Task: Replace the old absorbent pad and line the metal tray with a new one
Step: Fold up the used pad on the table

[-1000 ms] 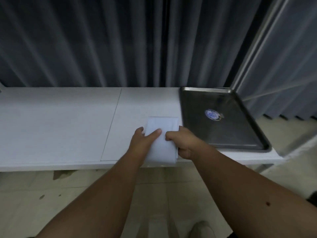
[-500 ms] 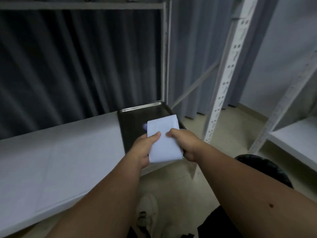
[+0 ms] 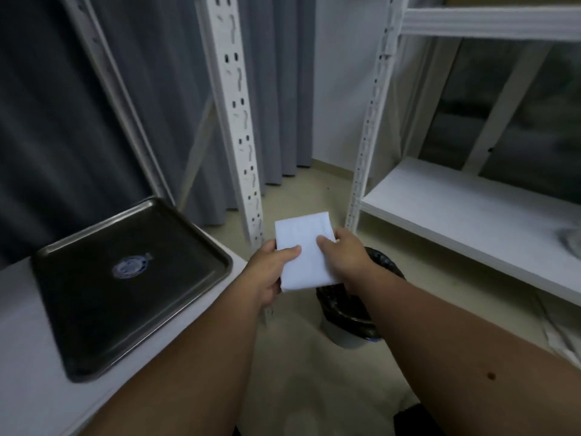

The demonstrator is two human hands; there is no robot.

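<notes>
A folded white absorbent pad is held in the air between both hands, right of the table and above a bin. My left hand grips its left edge with the thumb on top. My right hand grips its right edge the same way. The metal tray lies bare on the white table at the left, with a round blue sticker in its middle.
A bin lined with a black bag stands on the floor under the pad. White shelving uprights rise behind the hands, and a white shelf runs along the right. Dark curtains hang behind.
Both hands have lifted the folded pad off the table and carried it right, past the tray, to above the bin. The view has turned right with them.
</notes>
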